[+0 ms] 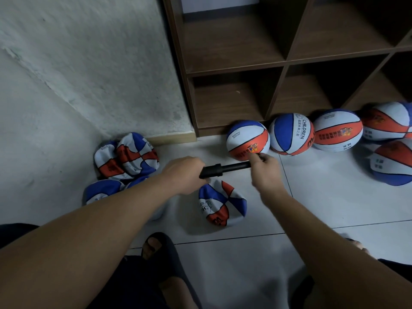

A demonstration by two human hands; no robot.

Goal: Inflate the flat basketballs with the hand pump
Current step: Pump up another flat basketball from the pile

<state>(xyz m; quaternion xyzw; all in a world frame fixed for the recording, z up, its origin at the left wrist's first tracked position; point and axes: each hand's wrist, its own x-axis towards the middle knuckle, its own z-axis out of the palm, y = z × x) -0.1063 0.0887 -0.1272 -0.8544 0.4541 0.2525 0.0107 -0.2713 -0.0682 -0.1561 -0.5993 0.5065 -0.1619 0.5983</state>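
The slim black plastic hand pump (pixel 225 169) is gripped by the left hand (pixel 186 175); its needle end is pinched by the right hand (pixel 264 169). Blurred, the needle could be bent if forced.

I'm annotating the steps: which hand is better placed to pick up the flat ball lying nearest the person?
Probably the right hand: it only pinches the tip of the pump, while the left hand grips the pump's body. The flat ball lies just below both.

A brown wooden cubby shelf (pixel 285 61) stands on the pale tiled floor (pixel 323 208) beside a rough white wall (pixel 89 63).
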